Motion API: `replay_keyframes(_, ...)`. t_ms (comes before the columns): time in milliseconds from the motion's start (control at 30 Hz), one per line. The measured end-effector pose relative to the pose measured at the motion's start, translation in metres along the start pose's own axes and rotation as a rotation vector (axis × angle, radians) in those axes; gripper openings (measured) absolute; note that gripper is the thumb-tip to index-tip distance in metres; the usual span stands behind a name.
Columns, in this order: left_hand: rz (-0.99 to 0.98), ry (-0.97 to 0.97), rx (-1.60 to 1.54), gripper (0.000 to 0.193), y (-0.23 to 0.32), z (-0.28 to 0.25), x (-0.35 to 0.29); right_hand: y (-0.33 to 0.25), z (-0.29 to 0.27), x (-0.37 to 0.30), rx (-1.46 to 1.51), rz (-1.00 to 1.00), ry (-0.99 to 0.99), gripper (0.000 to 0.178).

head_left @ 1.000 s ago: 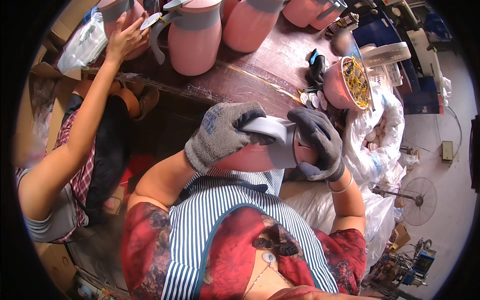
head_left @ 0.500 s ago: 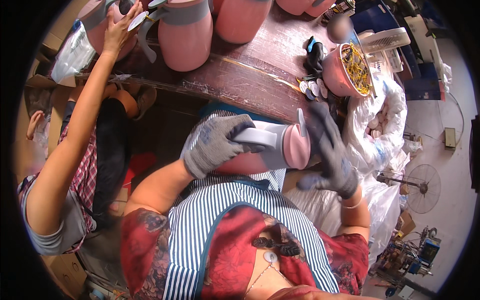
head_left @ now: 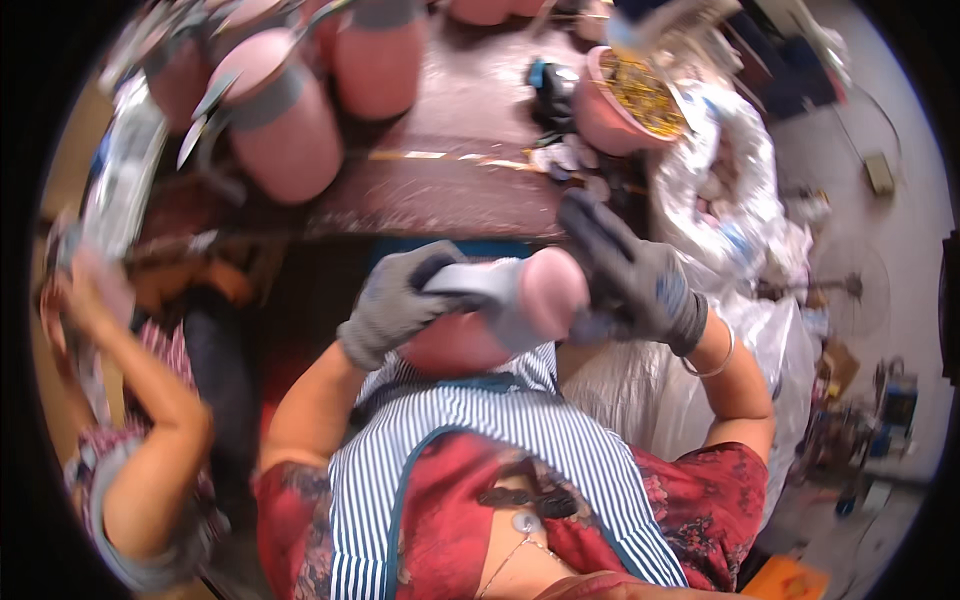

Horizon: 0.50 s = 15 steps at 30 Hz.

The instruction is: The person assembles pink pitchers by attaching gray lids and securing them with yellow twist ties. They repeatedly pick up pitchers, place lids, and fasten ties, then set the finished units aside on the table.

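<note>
Table (head_left: 450,195) beyond: left hand (head_left: 397,303) on jug (head_left: 508,312), co-worker's hand (head_left: 88,288) now withdrawn

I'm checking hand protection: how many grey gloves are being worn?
2: one on the left hand, which holds the pink jug; one on the right hand, beside the jug's lid. Others may be hidden.

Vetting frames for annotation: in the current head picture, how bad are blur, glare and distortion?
Head view: motion blur across the frame, caged fan badly smeared, held pink jug and right hand soft-edged; head view: glare on the dark red table and open plastic bag; head view: fisheye bending, black corners.
</note>
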<state>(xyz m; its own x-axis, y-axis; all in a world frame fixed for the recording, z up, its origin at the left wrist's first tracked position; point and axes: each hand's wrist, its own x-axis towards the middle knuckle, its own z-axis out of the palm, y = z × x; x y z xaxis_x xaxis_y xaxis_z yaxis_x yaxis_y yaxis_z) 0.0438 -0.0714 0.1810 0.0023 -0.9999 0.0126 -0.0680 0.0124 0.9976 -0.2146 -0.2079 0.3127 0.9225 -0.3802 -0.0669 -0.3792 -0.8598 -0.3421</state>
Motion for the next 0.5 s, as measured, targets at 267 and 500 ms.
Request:
replay_keyframes(267, 0.007, -0.28, -0.04, 0.041, -0.008, 0.012, 0.037, -0.022, 0.055, 0.007, 0.007, -1.014, 0.365, 0.037)
replay_keyframes(500, 0.175, 0.159, 0.545, 0.033, 0.006, 0.09, -0.015, 0.052, 0.174, -0.007, 0.745, 0.468, 0.49, 0.038)
